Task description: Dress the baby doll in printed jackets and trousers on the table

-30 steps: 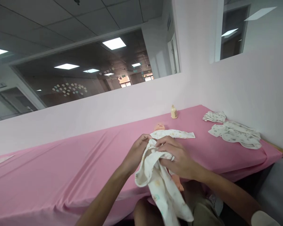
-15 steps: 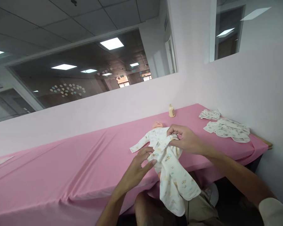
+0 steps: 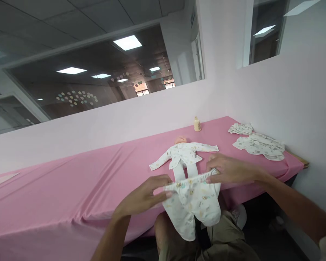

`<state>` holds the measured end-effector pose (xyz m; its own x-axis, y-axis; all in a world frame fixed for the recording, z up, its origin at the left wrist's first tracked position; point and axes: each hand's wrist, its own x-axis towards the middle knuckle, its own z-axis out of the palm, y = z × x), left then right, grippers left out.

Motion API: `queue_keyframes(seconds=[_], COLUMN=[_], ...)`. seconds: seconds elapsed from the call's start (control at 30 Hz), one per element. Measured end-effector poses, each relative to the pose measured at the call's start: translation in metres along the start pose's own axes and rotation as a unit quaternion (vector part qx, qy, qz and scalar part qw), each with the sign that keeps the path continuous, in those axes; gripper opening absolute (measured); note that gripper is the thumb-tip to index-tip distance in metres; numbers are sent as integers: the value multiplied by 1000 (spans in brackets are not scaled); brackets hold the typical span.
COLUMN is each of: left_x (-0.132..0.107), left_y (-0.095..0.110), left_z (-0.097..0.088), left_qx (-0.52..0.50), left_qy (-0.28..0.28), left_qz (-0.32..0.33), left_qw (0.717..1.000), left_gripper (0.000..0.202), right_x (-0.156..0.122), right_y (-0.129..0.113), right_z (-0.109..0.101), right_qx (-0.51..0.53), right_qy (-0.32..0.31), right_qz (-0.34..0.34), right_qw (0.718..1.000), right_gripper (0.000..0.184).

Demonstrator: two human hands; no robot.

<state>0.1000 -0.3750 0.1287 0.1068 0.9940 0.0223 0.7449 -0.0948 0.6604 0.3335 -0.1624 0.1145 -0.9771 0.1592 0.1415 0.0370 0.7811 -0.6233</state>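
Observation:
A pair of white printed baby pants [image 3: 195, 197] hangs between my hands at the table's front edge, its elastic waistband stretched wide. My left hand [image 3: 149, 192] pinches the left end of the waistband. At the right end, my right hand [image 3: 228, 168] grips the band between thumb and fingers. Just beyond lies a baby doll [image 3: 180, 140] on its back, head toward the wall. It wears a printed white top [image 3: 186, 153] with both sleeves spread, and white leggings [image 3: 179, 173] show below. The doll's lower legs are hidden behind the pants.
A pink cloth [image 3: 111, 181] covers the long table against the wall. Near the wall stands a cream bottle [image 3: 197, 124]. Folded printed clothes [image 3: 260, 145] and a smaller cloth pile [image 3: 240, 128] lie at the right end. My knees are under the front edge.
My hands have moved apart, and the bunched pants are now spread open by the waistband. They have come lower, nearer to me, uncovering the doll's top and upper legs.

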Motion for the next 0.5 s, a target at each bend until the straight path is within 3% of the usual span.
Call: queue_keyframes(seconds=[0.13,0.27,0.37,0.5], left_x=[-13,-23,-21,-12], left_y=[-7,-26,-27,-6], left_z=[25,46,55,64], left_qx=[-94,-234,-238,-128], left_qy=[-10,39,66,39], left_qz=[101,210,174,154], left_qw=[990,948,953,979], left_gripper=[22,35,37,43], right_x=[-10,-16,-13,-4], right_y=[9,21,21,2], right_z=[18,30,39,56], right_qx=[25,79,83,122], right_qy=[-75,-101,-105,-116], right_qz=[3,-16,-41,-121], right_qw=[997,992,990,978], right_gripper=[33,35,33,34])
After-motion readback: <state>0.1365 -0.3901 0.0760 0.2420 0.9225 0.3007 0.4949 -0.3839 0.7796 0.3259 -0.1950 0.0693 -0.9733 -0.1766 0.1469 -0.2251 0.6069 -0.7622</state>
